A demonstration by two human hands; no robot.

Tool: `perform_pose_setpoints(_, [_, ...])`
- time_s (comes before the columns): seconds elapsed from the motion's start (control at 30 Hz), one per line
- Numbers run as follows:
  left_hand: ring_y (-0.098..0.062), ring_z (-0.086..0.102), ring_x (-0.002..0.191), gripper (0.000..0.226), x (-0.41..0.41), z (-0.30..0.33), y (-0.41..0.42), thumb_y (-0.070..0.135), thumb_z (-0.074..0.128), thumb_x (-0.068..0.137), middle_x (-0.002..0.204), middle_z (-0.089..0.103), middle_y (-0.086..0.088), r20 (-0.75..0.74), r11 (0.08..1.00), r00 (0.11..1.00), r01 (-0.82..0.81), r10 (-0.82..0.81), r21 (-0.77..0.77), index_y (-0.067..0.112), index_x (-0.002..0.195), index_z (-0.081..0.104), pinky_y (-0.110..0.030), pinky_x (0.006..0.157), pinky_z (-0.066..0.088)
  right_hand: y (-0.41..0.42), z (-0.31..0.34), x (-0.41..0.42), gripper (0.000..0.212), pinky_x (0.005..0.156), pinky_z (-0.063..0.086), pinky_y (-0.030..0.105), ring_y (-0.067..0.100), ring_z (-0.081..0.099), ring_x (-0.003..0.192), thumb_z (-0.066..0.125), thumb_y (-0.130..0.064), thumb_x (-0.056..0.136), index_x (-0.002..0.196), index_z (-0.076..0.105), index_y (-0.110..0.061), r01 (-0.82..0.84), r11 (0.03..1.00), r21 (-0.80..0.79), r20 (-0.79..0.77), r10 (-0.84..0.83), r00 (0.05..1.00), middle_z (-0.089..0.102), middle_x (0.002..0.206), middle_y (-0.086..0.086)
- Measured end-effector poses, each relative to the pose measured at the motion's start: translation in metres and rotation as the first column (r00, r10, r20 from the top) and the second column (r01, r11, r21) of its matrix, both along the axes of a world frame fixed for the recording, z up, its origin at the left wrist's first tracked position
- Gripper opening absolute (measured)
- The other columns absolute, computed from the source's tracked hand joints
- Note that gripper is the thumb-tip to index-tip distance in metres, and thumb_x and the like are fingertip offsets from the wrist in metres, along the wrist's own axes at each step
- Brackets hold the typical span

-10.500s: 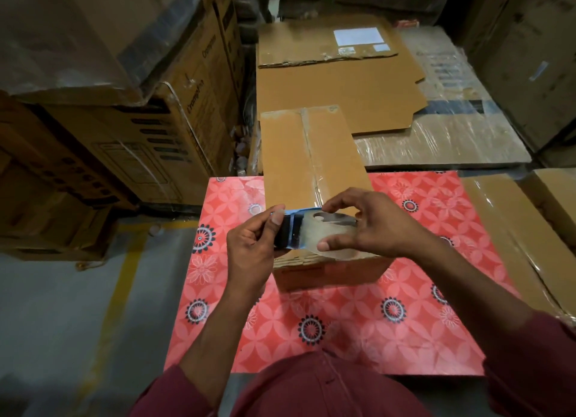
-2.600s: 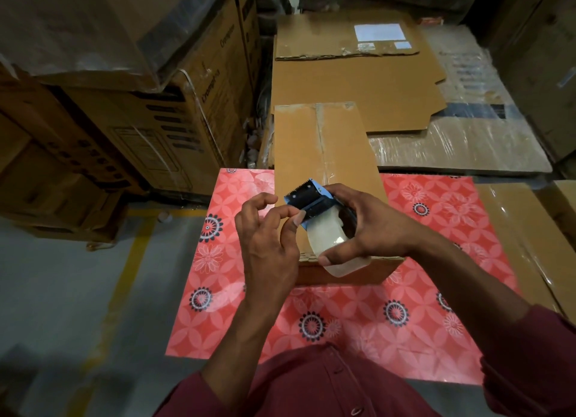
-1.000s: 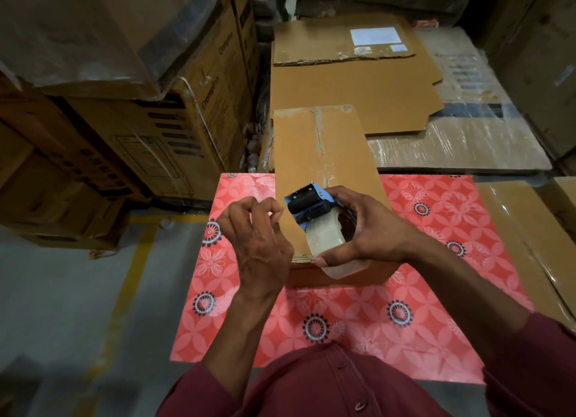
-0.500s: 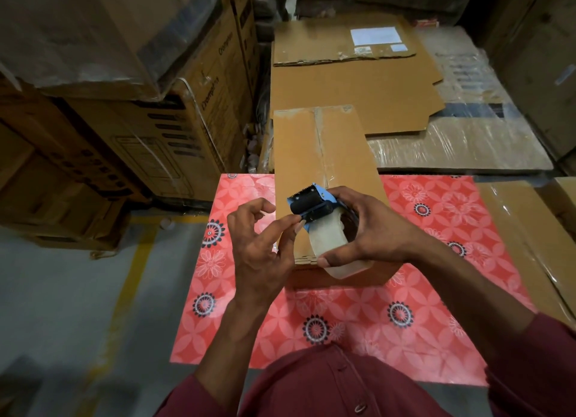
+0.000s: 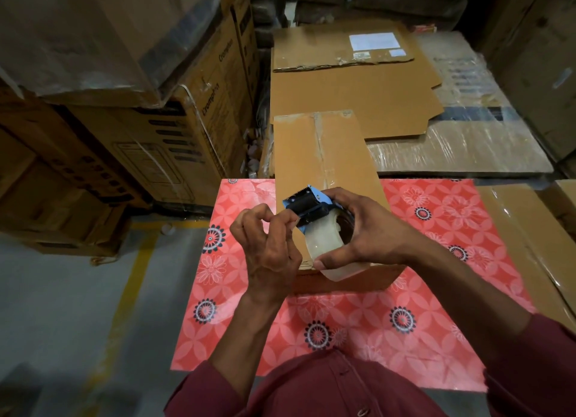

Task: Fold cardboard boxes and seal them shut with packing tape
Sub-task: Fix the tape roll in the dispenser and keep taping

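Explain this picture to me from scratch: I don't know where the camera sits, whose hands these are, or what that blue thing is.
There is no machine here. The camera is worn on a person's head and looks forward and down, so the two arms in dark red sleeves are the wearer's own.

The right hand grips a blue and black tape dispenser loaded with a roll of clear packing tape. The left hand has its fingertips curled in at the dispenser's roller, apparently picking at the tape end; whether it holds any tape is too small to tell.

Beneath the hands a closed brown cardboard box, with clear tape along its top seam, lies on a red flower-patterned table cover. Flattened cardboard sheets lie beyond it.
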State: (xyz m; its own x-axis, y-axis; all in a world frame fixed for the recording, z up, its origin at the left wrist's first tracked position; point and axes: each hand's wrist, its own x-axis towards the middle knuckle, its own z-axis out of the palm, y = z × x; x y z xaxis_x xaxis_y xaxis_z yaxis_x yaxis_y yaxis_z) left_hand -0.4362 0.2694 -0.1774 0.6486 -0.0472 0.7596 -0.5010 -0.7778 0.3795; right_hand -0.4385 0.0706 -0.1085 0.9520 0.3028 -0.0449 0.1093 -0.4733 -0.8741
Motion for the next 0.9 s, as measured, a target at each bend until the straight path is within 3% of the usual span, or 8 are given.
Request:
perform_pose_setpoints(0.2, [-0.036, 0.040, 0.109, 0.016, 0.002, 0.000, -0.002, -0.001, 0.054, 0.094, 0.115, 0.038, -0.010, 0.007, 1.000, 1.000, -0.011, 0.011, 0.014, 0.006, 0.102, 0.065, -0.035, 0.103, 0.026, 0.001, -0.003, 0.001, 0.086, 0.093, 0.056, 0.033, 0.008, 0.069, 0.107, 0.101, -0.025, 0.060, 0.133, 0.057, -0.032, 0.007, 0.998, 0.064, -0.056, -0.003, 0.998, 0.071, 0.118, -0.011])
perform_pose_setpoints(0.43, [-0.034, 0.039, 0.108, 0.027, 0.000, -0.001, -0.004, -0.006, 0.058, 0.090, 0.115, 0.038, -0.009, -0.060, 0.997, 0.997, -0.046, 0.043, -0.054, 0.014, 0.108, 0.054, -0.028, 0.104, 0.024, 0.006, -0.007, 0.000, 0.084, 0.100, 0.056, 0.044, 0.010, 0.068, 0.113, 0.100, -0.029, 0.060, 0.134, 0.059, -0.031, 0.028, 0.993, 0.112, -0.085, -0.019, 0.996, 0.069, 0.124, -0.010])
perform_pose_setpoints(0.53, [-0.035, 0.042, 0.105, 0.021, 0.000, 0.001, -0.006, -0.008, 0.058, 0.090, 0.114, 0.044, -0.016, -0.115, 0.996, 0.991, -0.077, 0.070, -0.053, 0.006, 0.106, 0.058, -0.035, 0.098, 0.028, 0.005, -0.006, 0.000, 0.081, 0.097, 0.057, 0.045, 0.012, 0.069, 0.109, 0.100, -0.028, 0.060, 0.131, 0.061, -0.033, 0.038, 0.994, 0.106, -0.094, -0.028, 0.995, 0.070, 0.120, -0.009])
perform_pose_setpoints(0.6, [-0.035, 0.045, 0.104, 0.012, 0.006, 0.005, 0.004, -0.008, 0.056, 0.093, 0.112, 0.050, -0.023, -0.151, 0.985, 0.982, -0.134, 0.116, -0.113, -0.001, 0.101, 0.061, -0.030, 0.098, 0.027, 0.000, -0.008, -0.002, 0.078, 0.094, 0.058, 0.049, 0.017, 0.070, 0.105, 0.101, -0.025, 0.060, 0.127, 0.062, -0.034, 0.060, 0.992, 0.108, -0.111, -0.048, 0.993, 0.072, 0.115, -0.007])
perform_pose_setpoints(0.67, [-0.026, 0.049, 0.103, 0.008, 0.014, 0.014, 0.020, -0.003, 0.057, 0.101, 0.108, 0.054, -0.022, -0.164, 0.972, 0.981, -0.137, 0.106, -0.193, -0.003, 0.100, 0.066, -0.022, 0.094, 0.036, -0.009, -0.011, -0.004, 0.076, 0.094, 0.057, 0.054, 0.022, 0.070, 0.105, 0.101, -0.024, 0.060, 0.125, 0.063, -0.035, 0.094, 0.988, 0.122, -0.133, -0.078, 0.988, 0.073, 0.113, -0.003])
perform_pose_setpoints(0.77, [-0.017, 0.062, 0.096, 0.011, 0.014, 0.023, 0.035, 0.000, 0.069, 0.099, 0.106, 0.063, -0.011, -0.166, 0.981, 0.979, 0.087, -0.116, -0.172, 0.001, 0.110, 0.072, -0.033, 0.085, 0.053, -0.020, -0.011, -0.006, 0.078, 0.097, 0.055, 0.055, 0.023, 0.070, 0.108, 0.101, -0.028, 0.059, 0.127, 0.063, -0.034, 0.087, 0.986, 0.141, -0.169, -0.063, 0.984, 0.073, 0.116, -0.002])
perform_pose_setpoints(0.9, [-0.022, 0.069, 0.111, 0.051, 0.009, 0.025, 0.032, 0.011, 0.081, 0.093, 0.120, 0.074, 0.002, -0.121, 0.902, 0.894, 0.431, -0.431, -0.029, 0.001, 0.139, 0.060, -0.046, 0.092, 0.055, -0.026, -0.003, -0.006, 0.072, 0.096, 0.056, 0.045, 0.020, 0.070, 0.110, 0.096, -0.014, 0.069, 0.131, 0.063, -0.028, 0.019, 0.983, 0.184, -0.231, 0.024, 0.973, 0.073, 0.118, 0.001])
